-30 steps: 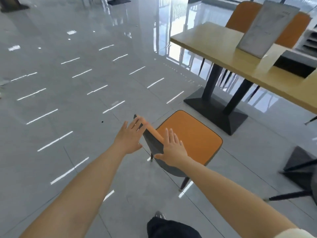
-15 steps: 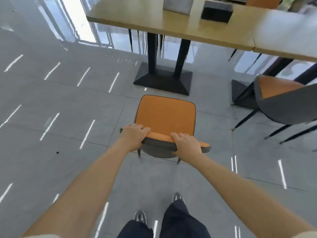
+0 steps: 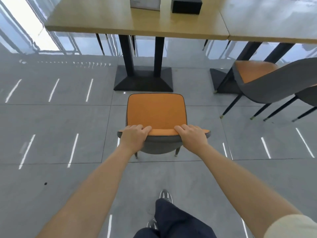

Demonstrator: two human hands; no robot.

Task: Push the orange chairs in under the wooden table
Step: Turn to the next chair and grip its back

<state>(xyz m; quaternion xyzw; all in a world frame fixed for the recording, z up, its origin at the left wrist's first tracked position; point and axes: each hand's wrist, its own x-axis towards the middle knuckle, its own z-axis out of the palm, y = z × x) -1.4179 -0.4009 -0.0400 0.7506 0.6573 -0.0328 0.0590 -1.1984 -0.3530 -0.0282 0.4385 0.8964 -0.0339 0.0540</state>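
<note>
In the middle of the frame stands an orange chair (image 3: 156, 110) with a grey shell, seen from behind and above. Its seat faces the wooden table (image 3: 109, 18), whose surface runs across the top of the frame. The chair is not yet under the surface: the front edge of the seat lies just short of the black table base (image 3: 143, 79) on the grey tiled floor (image 3: 51, 127).

The left hand (image 3: 134, 136) grips the left end of the chair's backrest, its fingers (image 3: 137, 127) curled over the top edge and clamped on it. The right hand (image 3: 193, 135) grips the right end in the same way, with its fingers (image 3: 182, 128) wrapped over the orange rim. Both bare forearms reach in from the lower corners of the frame.

At the right edge of the frame a second orange chair (image 3: 253, 71) stands turned sideways, its seat near the base of the neighbouring table. On the wooden surface at the top sit a black box (image 3: 187, 5) and, just left of it, a standing card (image 3: 145, 3). At the bottom centre show dark trousers (image 3: 173, 219) and a grey shoe (image 3: 165, 194).
</note>
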